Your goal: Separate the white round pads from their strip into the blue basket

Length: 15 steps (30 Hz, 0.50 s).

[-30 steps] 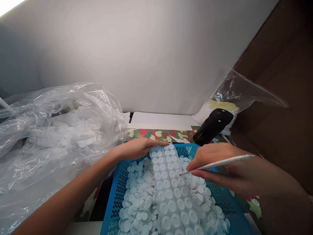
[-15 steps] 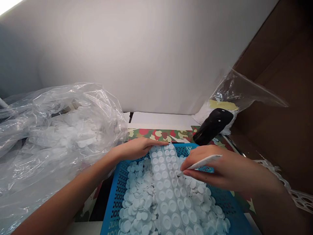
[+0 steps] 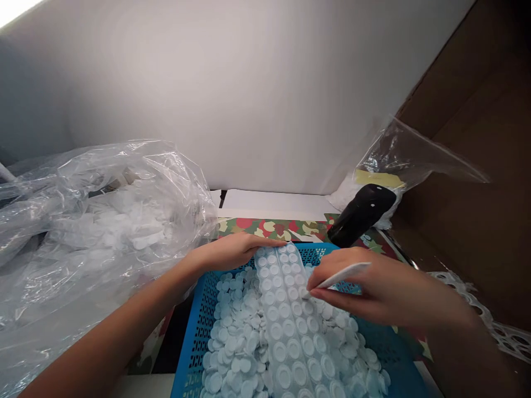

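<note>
The backing strip [image 3: 286, 326] carries full rows of white round pads, lying down the middle of the blue plastic basket [image 3: 187, 342] on a heap of loose discs [image 3: 234, 326]. The open left hand [image 3: 232, 251] rests at its far end; the right hand [image 3: 373, 293] pinches a slim white spatula [image 3: 342, 275] at its edge.

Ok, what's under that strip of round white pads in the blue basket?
Loose white discs flank the strip in the blue mesh basket; what lies directly beneath the strip cannot be seen, as it covers that part.
</note>
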Motion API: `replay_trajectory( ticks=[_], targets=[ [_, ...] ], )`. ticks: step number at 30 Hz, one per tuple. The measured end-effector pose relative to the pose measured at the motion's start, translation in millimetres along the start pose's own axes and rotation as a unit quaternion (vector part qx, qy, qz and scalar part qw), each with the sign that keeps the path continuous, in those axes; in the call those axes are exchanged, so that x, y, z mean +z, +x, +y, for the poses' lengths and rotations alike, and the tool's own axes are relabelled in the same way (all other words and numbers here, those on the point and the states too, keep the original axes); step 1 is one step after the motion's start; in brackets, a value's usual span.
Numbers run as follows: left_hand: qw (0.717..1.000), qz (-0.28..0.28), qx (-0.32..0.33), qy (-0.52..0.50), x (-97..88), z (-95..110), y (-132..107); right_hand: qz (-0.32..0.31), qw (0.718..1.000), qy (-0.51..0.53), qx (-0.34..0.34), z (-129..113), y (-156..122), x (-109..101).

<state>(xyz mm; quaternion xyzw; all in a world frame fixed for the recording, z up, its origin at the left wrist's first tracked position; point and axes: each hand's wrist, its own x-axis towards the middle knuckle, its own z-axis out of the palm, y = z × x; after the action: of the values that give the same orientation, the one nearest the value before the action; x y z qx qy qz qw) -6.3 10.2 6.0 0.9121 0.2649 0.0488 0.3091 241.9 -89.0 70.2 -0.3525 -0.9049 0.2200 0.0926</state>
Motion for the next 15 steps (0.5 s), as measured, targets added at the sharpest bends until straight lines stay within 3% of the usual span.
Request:
replay_trajectory(
  ticks=[5,15],
  targets=[
    [1.000,-0.005,-0.007,-0.017,-0.6,0.7,0.1,0.031,0.999,0.022,-0.008,-7.7,-15.8,-18.4],
    [1.000,-0.005,-0.016,-0.009,-1.3,3.5,0.0,-0.038,0.998,0.044,0.006,-6.7,-5.4,-11.2]
  ],
)
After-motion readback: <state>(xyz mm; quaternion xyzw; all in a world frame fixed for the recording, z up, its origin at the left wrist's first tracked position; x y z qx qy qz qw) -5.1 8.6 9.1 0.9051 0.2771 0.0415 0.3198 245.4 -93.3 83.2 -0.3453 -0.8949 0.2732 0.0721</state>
